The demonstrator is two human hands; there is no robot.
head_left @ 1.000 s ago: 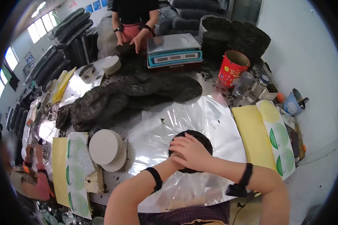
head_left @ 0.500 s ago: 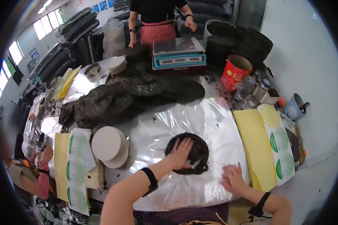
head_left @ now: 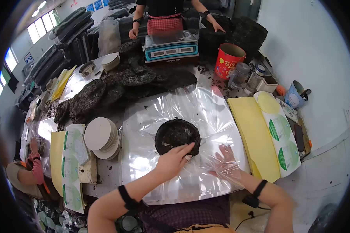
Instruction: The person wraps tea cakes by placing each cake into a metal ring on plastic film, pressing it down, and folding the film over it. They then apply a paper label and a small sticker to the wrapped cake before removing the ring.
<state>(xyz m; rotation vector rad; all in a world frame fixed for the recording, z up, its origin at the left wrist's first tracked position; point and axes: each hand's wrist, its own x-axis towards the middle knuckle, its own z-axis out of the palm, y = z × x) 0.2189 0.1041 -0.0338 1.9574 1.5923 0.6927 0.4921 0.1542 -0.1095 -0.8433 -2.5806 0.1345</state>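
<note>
While the left hand point(head_left: 172, 162) rests with its fingers on the near right edge of a dark round cake point(head_left: 175, 134), whether it grips that edge cannot be told. The right hand point(head_left: 228, 165) is open, fingers spread, visible through clear film point(head_left: 142, 128) and apart from the cake. The cake lies flat on the film, between stacked white discs point(head_left: 98, 134) to the left and yellow sheets point(head_left: 245, 136) to the right. Beyond lies a row of overlapping dark pieces point(head_left: 132, 77). Farther back are a red tin point(head_left: 226, 64) and a scale point(head_left: 170, 51), behind which a co-worker point(head_left: 165, 25) stands.
</note>
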